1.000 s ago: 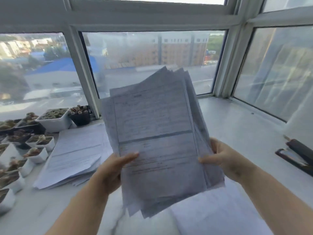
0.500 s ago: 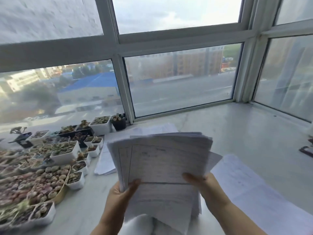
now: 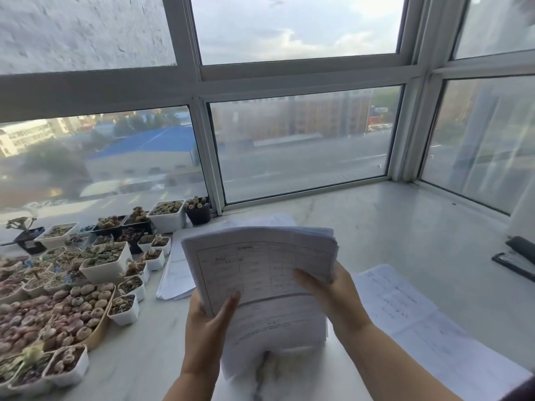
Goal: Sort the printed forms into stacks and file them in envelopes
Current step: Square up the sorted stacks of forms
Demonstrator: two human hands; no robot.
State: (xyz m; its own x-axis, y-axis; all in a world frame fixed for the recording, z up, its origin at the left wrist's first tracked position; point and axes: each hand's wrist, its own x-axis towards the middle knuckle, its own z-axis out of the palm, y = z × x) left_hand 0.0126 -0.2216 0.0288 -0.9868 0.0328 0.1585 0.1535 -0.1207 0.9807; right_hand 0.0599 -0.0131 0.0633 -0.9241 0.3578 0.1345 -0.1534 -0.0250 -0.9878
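Forms (image 3: 260, 264) make a thick stack held up in the air between both hands, above the pale tabletop (image 3: 390, 227). Its long side runs from the person toward the window, and the top edge tips up and away. The front sheet faces the person. It has a printed grid with boxes and lines of small words, but the words are too blurry to read.

The left hand (image 3: 207, 319) grips the stack at its lower left corner, with the thumb lying on the front sheet and the fingers hidden behind. The right hand (image 3: 333, 293) grips the right edge, with the thumb pressing on the front sheet and the other fingers curled around the back. The bottom sheets sag down between the two wrists.

Just past the left hand, a second pile of forms (image 3: 173, 273) lies flat on the tabletop. Beside the right hand, to its right, more loose sheets (image 3: 405, 314) lie flat, with faint writing that cannot be read. Far to the right of the right hand sits a black stapler (image 3: 518, 256). To the left of the left hand stand many little plant pots (image 3: 101, 264), white and black, full of small round plants. Beyond the hands is a big window (image 3: 298, 146) showing buildings and a blue roof.
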